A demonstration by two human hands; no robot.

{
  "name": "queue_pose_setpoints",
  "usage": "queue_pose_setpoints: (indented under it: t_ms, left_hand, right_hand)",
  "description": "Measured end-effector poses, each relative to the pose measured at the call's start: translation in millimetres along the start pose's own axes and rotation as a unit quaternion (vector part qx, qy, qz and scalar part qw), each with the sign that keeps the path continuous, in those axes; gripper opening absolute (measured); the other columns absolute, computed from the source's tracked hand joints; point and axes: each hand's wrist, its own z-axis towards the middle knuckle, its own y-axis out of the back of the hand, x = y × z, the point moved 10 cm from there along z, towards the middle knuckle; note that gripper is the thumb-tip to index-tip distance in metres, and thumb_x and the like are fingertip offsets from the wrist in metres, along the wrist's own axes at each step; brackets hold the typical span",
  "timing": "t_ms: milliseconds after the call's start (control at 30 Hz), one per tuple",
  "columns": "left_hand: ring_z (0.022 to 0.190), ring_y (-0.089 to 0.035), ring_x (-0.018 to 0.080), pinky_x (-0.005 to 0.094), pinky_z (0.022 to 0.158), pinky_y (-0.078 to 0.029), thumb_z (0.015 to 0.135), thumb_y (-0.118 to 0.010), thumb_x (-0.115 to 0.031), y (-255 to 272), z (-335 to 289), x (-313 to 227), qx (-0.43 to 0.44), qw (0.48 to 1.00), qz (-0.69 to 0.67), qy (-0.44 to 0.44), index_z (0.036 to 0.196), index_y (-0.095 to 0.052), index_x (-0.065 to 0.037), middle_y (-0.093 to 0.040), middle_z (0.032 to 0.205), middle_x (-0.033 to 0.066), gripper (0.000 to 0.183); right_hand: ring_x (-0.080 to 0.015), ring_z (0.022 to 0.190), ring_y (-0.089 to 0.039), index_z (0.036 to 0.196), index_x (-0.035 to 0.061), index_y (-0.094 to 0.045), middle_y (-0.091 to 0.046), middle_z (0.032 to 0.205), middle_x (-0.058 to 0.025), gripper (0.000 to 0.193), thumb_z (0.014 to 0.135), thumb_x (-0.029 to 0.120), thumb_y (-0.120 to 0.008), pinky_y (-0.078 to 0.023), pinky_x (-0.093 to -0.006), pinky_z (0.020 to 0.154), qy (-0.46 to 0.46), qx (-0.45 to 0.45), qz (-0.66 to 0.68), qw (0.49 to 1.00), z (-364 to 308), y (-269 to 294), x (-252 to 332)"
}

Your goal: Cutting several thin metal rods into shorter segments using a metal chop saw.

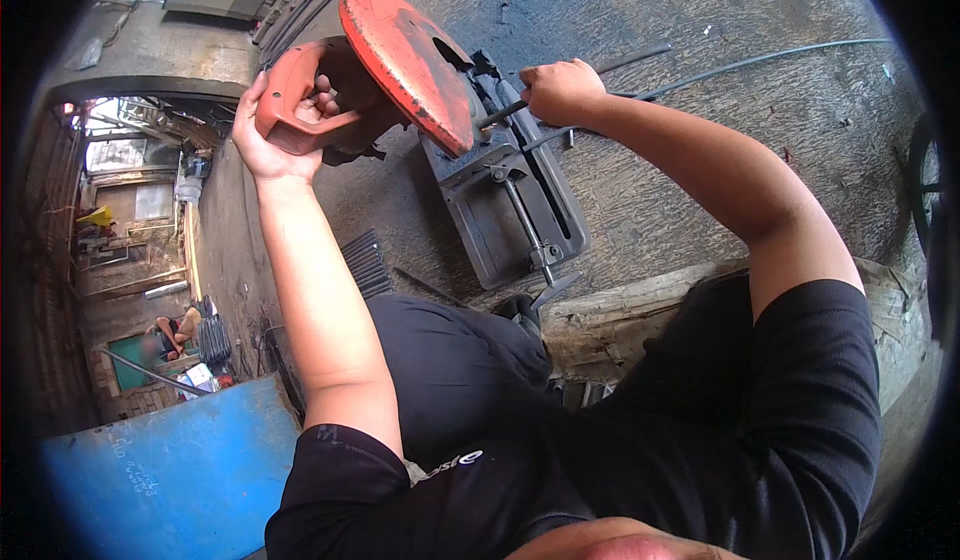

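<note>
An orange chop saw [405, 60] with a worn, rounded blade guard stands on a grey metal base [490, 250] in front of me. My left hand [290, 130] is wrapped round its orange loop handle [290, 85]. To the right of the guard, my right hand [562, 92] is closed round a dark metal rod [635, 57]. The rod's near end reaches toward the lower side of the guard; whether it touches the cutting disc is hidden. A screw clamp [520, 210] with a crank lies along the base.
A long thin rod [770, 57] stretches right across the rough floor. Several cut dark rods [368, 263] lie bundled left of the base. A blue panel [170, 470] stands at lower left. Farther off at left, a person [175, 333] sits low. A dark wheel [925, 185] is at the right edge.
</note>
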Motion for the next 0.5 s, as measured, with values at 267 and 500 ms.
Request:
queue_pose_setpoints:
  t_ms: [267, 500]
  left_hand:
    - [0.089, -0.054, 0.0306, 0.0400, 0.082, -0.045, 0.091, -0.043, -0.039, -2.4, 0.9, 0.2, 0.025, 1.000, -0.002, 0.005, 0.124, -0.049, 0.008, -0.058, 0.103, 0.0233, 0.058]
    - [0.088, -0.055, 0.0311, 0.0410, 0.082, -0.046, 0.091, -0.043, -0.040, -1.1, 1.0, 0.4, 0.016, 1.000, -0.009, 0.004, 0.125, -0.049, 0.007, -0.058, 0.104, 0.0228, 0.058]
  right_hand:
    - [-0.0268, 0.106, -0.062, 0.116, 0.0156, -0.062, -0.068, 0.108, -0.0120, 0.036, 0.086, 0.028, -0.046, -0.041, -0.0416, 0.093, 0.006, -0.008, 0.003, 1.000, -3.5, 3.9, 2.5]
    - [-0.0268, 0.107, -0.062, 0.117, 0.0148, -0.062, -0.067, 0.110, -0.0121, 0.036, 0.087, 0.028, -0.045, -0.041, -0.0414, 0.094, 0.004, -0.008, 0.006, 1.000, -4.4, 5.7, 2.8]
